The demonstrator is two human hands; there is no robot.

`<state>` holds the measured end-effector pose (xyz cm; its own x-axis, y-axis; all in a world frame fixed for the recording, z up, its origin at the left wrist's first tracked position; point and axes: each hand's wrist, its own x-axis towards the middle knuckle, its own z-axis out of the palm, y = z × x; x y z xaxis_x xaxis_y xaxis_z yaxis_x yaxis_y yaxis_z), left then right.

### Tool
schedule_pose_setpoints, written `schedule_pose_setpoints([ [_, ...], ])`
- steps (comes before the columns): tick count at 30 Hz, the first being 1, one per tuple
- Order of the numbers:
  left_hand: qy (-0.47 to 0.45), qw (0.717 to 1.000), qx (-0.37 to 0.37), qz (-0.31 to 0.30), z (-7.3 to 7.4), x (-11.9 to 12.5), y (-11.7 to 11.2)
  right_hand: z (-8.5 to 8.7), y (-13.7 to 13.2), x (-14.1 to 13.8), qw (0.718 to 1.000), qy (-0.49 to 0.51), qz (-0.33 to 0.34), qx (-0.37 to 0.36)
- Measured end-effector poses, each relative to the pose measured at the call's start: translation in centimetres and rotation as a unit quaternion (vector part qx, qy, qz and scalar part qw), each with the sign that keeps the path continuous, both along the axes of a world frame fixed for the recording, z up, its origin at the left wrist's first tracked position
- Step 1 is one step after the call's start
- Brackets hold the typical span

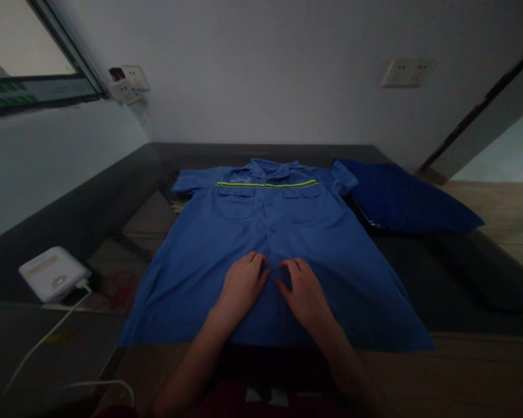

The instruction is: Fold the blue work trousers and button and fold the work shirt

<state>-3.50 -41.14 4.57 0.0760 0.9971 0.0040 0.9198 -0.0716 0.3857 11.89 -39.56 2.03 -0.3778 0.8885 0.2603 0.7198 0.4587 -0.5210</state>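
"Resting where, that left hand [244,280]?"

"Over the blue shirt [183,284], which lies spread flat beneath both hands; thumb and fingertips curve toward each other, slightly apart."

"And the right hand [304,290]?"

"Just beside the left, also over the shirt, its thumb and forefinger parted too. Ahead of both runs a yellow-green stripe [287,185]. Well left of the left hand sits a white box [54,273]."

Blue short-sleeved shirt [279,241] lies spread front-up; yellow-green chest stripe [296,185]; collar [258,169] pointing away.
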Motion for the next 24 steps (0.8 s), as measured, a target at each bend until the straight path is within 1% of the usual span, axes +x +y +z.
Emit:
schedule_pose_setpoints([
  [4, -0.013, 1.000, 0.014, -0.016, -0.2, 0.1, 0.2, 0.1, 0.1, 0.3, 1.000, -0.007, -0.007, -0.019],
  [12, -0.017, 0.999, 0.025, -0.022, -0.8, 0.2, 0.1, -0.4, 0.1, 0.2, 1.000, 0.000, -0.014, 0.008],
  [15, -0.031, 0.999, 0.030, -0.016, -0.8, 0.3, -0.1, -0.3, 0.2, 0.3, 0.999, 0.032, -0.020, 0.003],
  [21, -0.025, 0.999, 0.030, -0.002, -0.3, 0.5, -0.2, 0.2, 0.6, 1.0, 0.989, 0.147, -0.020, 0.026],
  [24, -0.032, 0.998, 0.044, 0.013, -0.1, 0.6, -0.3, 0.6, 0.7, 1.1, 0.986, 0.163, -0.028, 0.032],
])
